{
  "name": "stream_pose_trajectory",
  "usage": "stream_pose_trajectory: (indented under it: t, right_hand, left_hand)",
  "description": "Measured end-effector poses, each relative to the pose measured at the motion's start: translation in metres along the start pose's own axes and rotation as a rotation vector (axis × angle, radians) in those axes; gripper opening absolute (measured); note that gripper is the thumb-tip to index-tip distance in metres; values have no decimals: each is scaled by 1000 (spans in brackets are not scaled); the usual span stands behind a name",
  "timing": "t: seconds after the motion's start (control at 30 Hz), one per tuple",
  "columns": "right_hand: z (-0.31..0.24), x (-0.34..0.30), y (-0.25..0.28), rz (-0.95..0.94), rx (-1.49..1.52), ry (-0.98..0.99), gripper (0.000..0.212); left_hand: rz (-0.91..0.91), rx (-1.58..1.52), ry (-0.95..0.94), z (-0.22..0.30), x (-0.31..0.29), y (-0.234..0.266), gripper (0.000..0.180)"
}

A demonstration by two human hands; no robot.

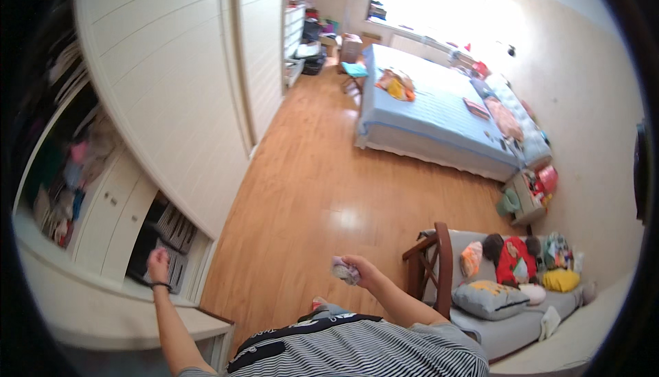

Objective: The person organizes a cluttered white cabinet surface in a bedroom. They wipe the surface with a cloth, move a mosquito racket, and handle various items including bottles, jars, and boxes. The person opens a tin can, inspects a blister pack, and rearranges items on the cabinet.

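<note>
My right hand is closed around a small bundle of pale lilac and white cloth, held out over the wooden floor. What kind of cloth it is cannot be made out. On the left, my left hand, with a dark band at the wrist, reaches toward the low compartment of the white wardrobe. Its fingers are drawn together and nothing shows in them. Just beyond that hand are grey slatted baskets inside the compartment, partly in shadow and partly hidden by the hand.
Folded clothes fill an open wardrobe shelf above the drawers. A sliding door stands beside it. To my right is a grey sofa with a wooden arm, cushions and toys. A bed with a light blue cover stands farther off.
</note>
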State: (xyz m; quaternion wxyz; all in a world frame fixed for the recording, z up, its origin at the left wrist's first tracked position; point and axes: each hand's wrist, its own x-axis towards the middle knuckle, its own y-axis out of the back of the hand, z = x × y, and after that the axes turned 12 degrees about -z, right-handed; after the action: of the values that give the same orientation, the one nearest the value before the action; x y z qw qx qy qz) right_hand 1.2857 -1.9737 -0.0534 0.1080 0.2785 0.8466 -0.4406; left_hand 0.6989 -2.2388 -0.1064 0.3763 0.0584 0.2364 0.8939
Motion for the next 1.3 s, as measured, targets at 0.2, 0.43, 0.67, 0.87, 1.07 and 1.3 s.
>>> stream_pose_trajectory:
  t: [0.2,0.43,0.67,0.87,1.07,1.3]
  right_hand:
    - [-43,65,-31,-56,-33,86,16]
    - [-60,115,-45,76,87,184,16]
    - [-63,201,-101,111,35,132,18]
    - [-95,273,-160,63,-42,38,16]
    - [-110,324,-164,20,-38,-11,13]
    - [-148,380,-112,18,64,-58,12]
  left_hand:
    - [315,-74,-17,39,226,192,59]
    - [443,17,-122,74,391,228,101]
    - [237,91,-72,56,423,187,59]
    - [206,46,-150,52,382,191,51]
    - [371,-84,-112,14,297,240,55]
    - [948,984,-719,196,240,182,47]
